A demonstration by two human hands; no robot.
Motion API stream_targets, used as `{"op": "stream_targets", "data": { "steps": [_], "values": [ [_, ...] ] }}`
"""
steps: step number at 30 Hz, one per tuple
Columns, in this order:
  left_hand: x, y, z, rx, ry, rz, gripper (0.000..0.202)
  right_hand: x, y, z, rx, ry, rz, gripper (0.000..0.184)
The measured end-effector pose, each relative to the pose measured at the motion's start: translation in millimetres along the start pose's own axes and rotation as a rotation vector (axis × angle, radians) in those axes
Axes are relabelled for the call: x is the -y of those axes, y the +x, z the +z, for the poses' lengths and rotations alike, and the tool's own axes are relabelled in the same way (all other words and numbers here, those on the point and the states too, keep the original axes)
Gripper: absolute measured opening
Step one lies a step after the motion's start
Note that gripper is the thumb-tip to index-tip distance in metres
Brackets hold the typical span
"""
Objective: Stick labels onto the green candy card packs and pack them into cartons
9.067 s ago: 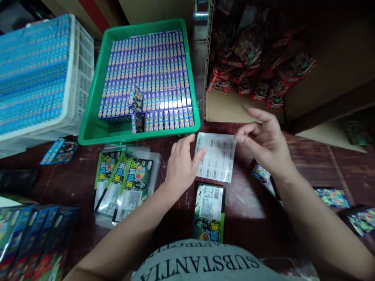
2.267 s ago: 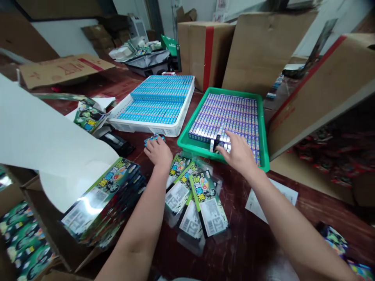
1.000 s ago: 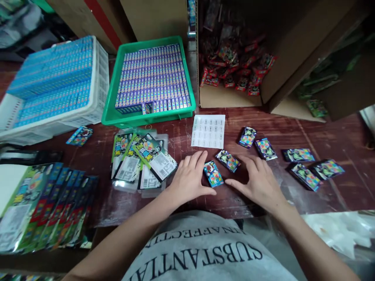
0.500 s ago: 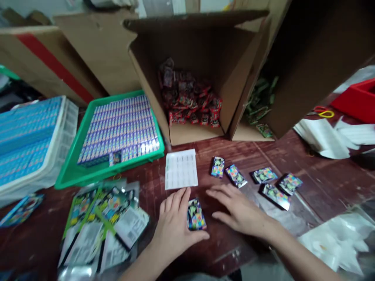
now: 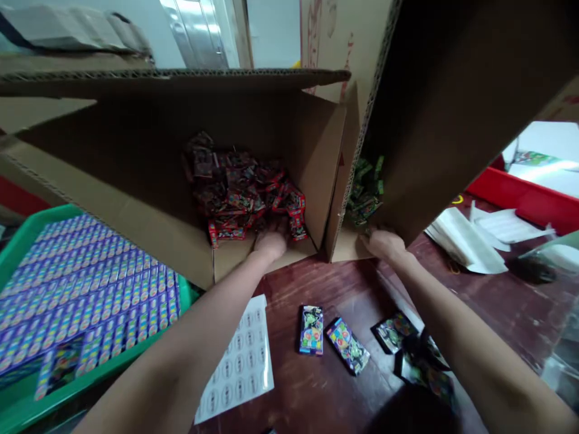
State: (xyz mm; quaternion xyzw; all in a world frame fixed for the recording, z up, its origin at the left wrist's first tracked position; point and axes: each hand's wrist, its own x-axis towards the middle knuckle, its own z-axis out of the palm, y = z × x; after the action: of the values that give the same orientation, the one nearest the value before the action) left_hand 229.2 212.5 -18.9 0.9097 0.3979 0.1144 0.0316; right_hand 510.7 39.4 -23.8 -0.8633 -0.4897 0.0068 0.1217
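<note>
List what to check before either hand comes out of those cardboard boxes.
1. Left hand is on the red packets in the left box: ok.
2. Right hand is in the mouth of the right box, near the green packets: ok.
3. Fingers shut on a packet: cannot tell, both sets are hidden.
4. Sticker sheet lies flat on the table: ok.
5. Two colourful packs between the arms are untouched: ok.

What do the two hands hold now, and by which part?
Cannot be told: left hand reaches among red packets, right hand among green packets; fingers hidden.
</note>
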Motion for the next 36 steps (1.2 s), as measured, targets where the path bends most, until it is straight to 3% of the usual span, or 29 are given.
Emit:
{"op": "stream_targets", "data": {
  "steps": [3, 6, 10, 13, 14, 16, 19, 21, 24, 27, 30, 32, 36],
  "values": [
    [-1, -20, 8.6, -0.007, 0.054, 0.014, 0.041, -5, -29, -3, 0.060, 0.056, -0.075, 0.043],
    [-3, -51, -2.3, 0.016, 0.085, 0.062, 0.036, -2, -80, -13, 0.085, 0.259, -0.094, 0.048],
    [-5, -90, -43.5, -0.001, 0.092, 0.051, 0.044, 18, -161, -28, 0.094, 0.851, 0.083, 0.045],
    [-14, -130, -81.5, -0.086, 0.003, 0.056, 0.039, 34, -218, -30, 0.146, 0.962, 0.229, 0.040],
    [-20, -147, -91.4, -0.037, -0.080, 0.105, 0.036, 38, -235, -29, 0.157, 0.947, 0.242, 0.038],
    [-37, -182, -102.3, 0.171, -0.275, 0.255, 0.033, 45, -265, -24, 0.208, 0.941, 0.214, 0.036],
    [-65, -228, -94.1, 0.485, -0.478, 0.440, 0.032, 49, -299, -20, 0.306, 0.961, 0.099, 0.035],
    [-77, -248, -81.5, 0.548, -0.510, 0.482, 0.030, 48, -312, -23, 0.313, 0.839, -0.017, 0.032],
    [-80, -266, -74.9, 0.455, -0.452, 0.450, 0.024, 42, -318, -36, 0.255, 0.497, -0.254, 0.036],
    [-76, -285, -87.7, 0.377, -0.383, 0.374, 0.031, 37, -314, -46, 0.279, 0.303, -0.526, 0.057],
    [-77, -310, -99.9, 0.383, -0.338, 0.312, 0.050, 40, -307, -46, 0.385, 0.230, -0.718, 0.069],
    [-79, -328, -101.5, 0.393, -0.327, 0.264, 0.064, 46, -304, -45, 0.412, 0.222, -0.752, 0.070],
    [-70, -360, -100.1, 0.377, -0.306, 0.137, 0.073, 51, -305, -43, 0.360, 0.421, -0.666, 0.082]
  ]
}}
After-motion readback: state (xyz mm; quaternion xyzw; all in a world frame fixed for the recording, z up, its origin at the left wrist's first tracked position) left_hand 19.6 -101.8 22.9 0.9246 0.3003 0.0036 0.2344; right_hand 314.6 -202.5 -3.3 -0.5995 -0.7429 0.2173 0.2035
